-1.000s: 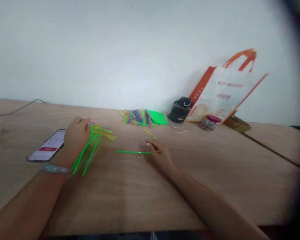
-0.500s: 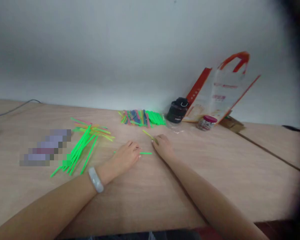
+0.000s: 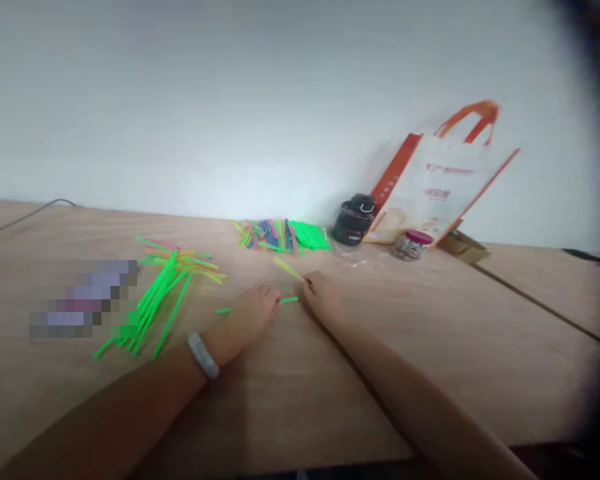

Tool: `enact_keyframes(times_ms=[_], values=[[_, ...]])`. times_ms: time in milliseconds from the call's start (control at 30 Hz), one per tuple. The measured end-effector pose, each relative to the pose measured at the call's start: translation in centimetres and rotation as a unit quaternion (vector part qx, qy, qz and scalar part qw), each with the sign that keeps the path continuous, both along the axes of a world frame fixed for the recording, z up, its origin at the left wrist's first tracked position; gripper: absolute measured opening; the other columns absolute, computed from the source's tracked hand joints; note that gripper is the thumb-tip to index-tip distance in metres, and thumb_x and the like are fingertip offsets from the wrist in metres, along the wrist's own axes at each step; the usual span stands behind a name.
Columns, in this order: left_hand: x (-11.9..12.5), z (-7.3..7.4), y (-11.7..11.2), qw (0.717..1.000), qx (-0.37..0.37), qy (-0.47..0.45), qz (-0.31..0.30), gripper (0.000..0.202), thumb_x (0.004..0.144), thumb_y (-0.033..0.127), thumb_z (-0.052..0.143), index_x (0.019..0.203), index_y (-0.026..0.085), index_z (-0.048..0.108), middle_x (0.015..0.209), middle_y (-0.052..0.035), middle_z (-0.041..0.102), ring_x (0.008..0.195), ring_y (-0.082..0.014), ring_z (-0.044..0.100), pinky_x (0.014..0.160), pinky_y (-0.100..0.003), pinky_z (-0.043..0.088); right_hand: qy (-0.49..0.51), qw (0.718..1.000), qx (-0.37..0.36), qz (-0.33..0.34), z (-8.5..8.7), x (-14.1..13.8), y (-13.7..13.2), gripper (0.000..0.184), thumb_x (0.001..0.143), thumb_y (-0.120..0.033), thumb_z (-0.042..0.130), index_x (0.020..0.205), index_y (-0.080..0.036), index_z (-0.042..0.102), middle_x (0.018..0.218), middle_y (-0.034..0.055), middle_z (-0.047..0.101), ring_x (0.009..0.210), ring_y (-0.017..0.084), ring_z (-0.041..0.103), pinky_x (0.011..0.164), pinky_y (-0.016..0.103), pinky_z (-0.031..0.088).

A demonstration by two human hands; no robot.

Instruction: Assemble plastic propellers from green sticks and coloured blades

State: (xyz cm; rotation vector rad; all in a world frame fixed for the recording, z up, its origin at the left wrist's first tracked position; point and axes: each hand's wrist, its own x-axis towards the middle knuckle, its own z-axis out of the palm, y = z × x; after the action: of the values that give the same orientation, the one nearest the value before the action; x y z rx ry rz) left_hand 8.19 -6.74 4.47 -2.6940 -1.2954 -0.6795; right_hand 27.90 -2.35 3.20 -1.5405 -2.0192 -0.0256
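My left hand (image 3: 255,312) rests curled over a thin green plastic straw (image 3: 250,305), whose ends stick out on both sides of the hand. My right hand (image 3: 321,297) lies just to the right, its fingertips close to the straw's right end. A yellow-green straw (image 3: 287,268) lies on the table with one end beside my right fingertips. A loose heap of green and yellow straws (image 3: 163,300) is spread to the left of both hands. A pale bangle (image 3: 203,355) circles my left wrist.
A pixelated phone (image 3: 83,300) lies left of the heap. Along the wall stand a bundle of multicoloured straws (image 3: 280,235), a black bottle (image 3: 355,220), a jar with a pink lid (image 3: 413,245) and a white-and-orange paper bag (image 3: 443,180). A cable (image 3: 30,215) runs at far left.
The green straw has tilted and shifted left under my left hand. My hands have drawn closer together, and the yellow-green straw now lies slightly up and left of where it was.
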Motion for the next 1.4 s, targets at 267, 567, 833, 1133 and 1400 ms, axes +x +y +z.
enact_keyframes(times_ms=[267, 567, 833, 1133, 1400], values=[[-2.6, -0.3, -1.1, 0.995, -0.009, -0.1, -0.016, 0.029, 0.093, 0.018, 0.039, 0.118, 0.02, 0.053, 0.099, -0.005, 0.06, 0.09, -0.0175, 0.057, 0.082, -0.034, 0.049, 0.257, 0.952, -0.146, 0.075, 0.6, -3.5, -2.9, 0.024, 0.081, -0.03, 0.04, 0.075, -0.018, 0.059, 0.066, 0.0003, 0.059, 0.061, 0.014, 0.052, 0.058, 0.024, 0.039], [-2.6, -0.5, -1.0, 0.992, -0.043, -0.115, -0.032, 0.032, 0.091, 0.016, 0.039, 0.12, 0.018, 0.054, 0.099, -0.0065, 0.059, 0.092, -0.0174, 0.056, 0.082, -0.033, 0.049, 0.338, 0.912, -0.208, 0.104, 1.1, -4.3, -3.9, 0.024, 0.081, -0.034, 0.044, 0.076, -0.018, 0.06, 0.059, -0.0026, 0.051, 0.053, 0.012, 0.046, 0.051, 0.022, 0.036], [-2.6, -0.9, -1.1, 0.997, -0.039, -0.067, -0.015, 0.033, 0.09, 0.012, 0.038, 0.119, 0.017, 0.054, 0.094, -0.0061, 0.057, 0.085, -0.0168, 0.055, 0.078, -0.031, 0.049, 0.287, 0.934, -0.161, 0.136, 0.7, -4.3, -4.2, 0.028, 0.083, -0.028, 0.042, 0.091, -0.017, 0.067, 0.073, 0.002, 0.063, 0.069, 0.016, 0.057, 0.066, 0.028, 0.045], [-2.5, -0.7, -1.3, 0.998, -0.05, -0.031, 0.001, 0.033, 0.09, 0.01, 0.035, 0.115, 0.017, 0.056, 0.089, -0.005, 0.055, 0.082, -0.0164, 0.052, 0.075, -0.029, 0.047, 0.2, 0.963, -0.076, 0.163, 0.4, -4.2, -4.4, 0.029, 0.084, -0.021, 0.044, 0.098, -0.02, 0.069, 0.086, 0.0054, 0.067, 0.081, 0.019, 0.059, 0.074, 0.031, 0.046], [-2.3, -0.8, -1.5, 0.998, -0.046, -0.036, 0.006, 0.035, 0.091, 0.009, 0.034, 0.118, 0.018, 0.056, 0.085, -0.0045, 0.053, 0.077, -0.016, 0.051, 0.07, -0.028, 0.046, 0.198, 0.962, -0.07, 0.177, 0.8, -4.2, -4.9, 0.028, 0.085, -0.022, 0.044, 0.098, -0.022, 0.069, 0.079, 0.0033, 0.065, 0.076, 0.017, 0.058, 0.07, 0.028, 0.046]])
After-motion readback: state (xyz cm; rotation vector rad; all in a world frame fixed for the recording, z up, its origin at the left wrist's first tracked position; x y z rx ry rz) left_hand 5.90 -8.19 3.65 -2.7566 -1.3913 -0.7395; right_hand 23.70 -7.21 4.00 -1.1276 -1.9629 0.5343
